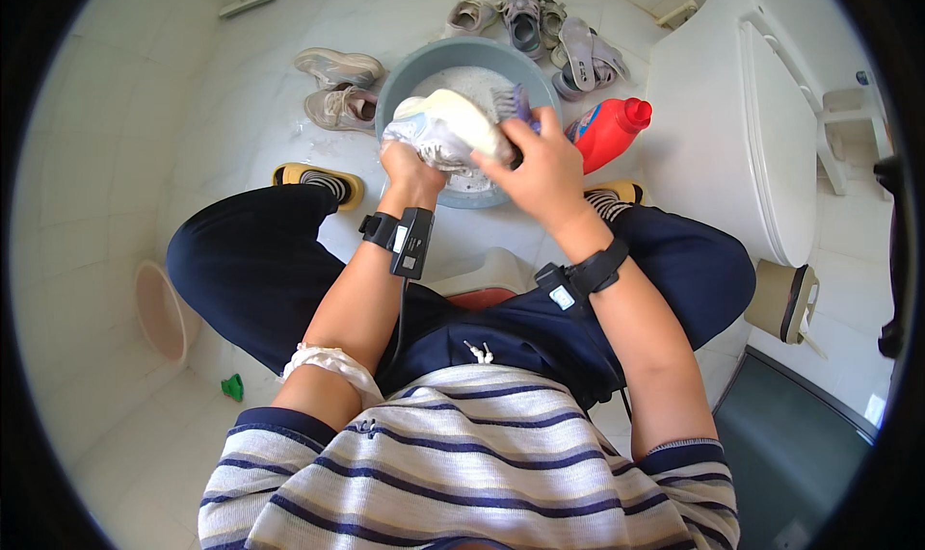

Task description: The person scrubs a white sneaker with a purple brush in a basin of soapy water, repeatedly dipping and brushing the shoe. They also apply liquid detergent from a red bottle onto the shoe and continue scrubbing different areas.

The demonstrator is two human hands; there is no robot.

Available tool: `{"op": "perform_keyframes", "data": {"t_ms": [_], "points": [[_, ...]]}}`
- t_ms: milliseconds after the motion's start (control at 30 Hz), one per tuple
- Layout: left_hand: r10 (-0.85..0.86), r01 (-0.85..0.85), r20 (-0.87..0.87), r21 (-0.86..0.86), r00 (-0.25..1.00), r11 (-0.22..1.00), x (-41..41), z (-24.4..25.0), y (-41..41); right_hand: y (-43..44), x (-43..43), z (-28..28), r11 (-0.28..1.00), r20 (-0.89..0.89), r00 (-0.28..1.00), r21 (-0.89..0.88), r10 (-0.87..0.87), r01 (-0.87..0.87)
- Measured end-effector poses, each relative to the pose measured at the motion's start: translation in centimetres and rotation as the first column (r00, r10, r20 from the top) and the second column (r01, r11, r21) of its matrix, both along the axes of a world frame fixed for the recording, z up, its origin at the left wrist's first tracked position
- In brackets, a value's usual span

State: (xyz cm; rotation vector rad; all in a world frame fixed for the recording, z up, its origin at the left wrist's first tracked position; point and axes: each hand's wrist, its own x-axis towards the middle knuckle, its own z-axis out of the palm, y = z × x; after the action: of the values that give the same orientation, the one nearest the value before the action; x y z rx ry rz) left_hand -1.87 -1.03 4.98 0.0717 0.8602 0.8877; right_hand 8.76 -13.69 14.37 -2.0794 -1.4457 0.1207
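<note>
Over a grey-blue plastic basin (405,66) of sudsy water (455,80), my left hand (410,167) grips a wet white sneaker (452,124) by its laced side. The sneaker lies tilted, its pale sole turned up toward the right. My right hand (538,163) holds a purple scrubbing brush (524,106) with grey bristles facing left, beside the sneaker's end. The thumb of that hand reaches to the sole. The brush's handle is mostly hidden by my fingers.
A red detergent bottle (611,134) leans right of the basin. Sneakers (340,106) lie to the left, and several more shoes (524,19) with loose insoles (578,51) sit behind it. A toilet (730,138) stands at right, near a waste bin (777,304). A pink tub (162,311) rests against the left wall.
</note>
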Motion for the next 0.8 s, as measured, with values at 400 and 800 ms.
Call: {"op": "perform_keyframes", "data": {"t_ms": [400, 800], "points": [[-0.420, 0.482, -0.327, 0.135, 0.846, 0.865, -2.4, -3.2, 2.6, 1.4, 5.6, -1.7, 0.976, 0.027, 0.978, 0.075, -0.208, 0.206], [-0.641, 0.670, 0.473, 0.133, 0.605, 0.730, -2.2, 0.8, 1.3, 1.6, 13.4, 1.0, 0.996, -0.535, 0.845, -0.071, 0.006, -0.052]]}}
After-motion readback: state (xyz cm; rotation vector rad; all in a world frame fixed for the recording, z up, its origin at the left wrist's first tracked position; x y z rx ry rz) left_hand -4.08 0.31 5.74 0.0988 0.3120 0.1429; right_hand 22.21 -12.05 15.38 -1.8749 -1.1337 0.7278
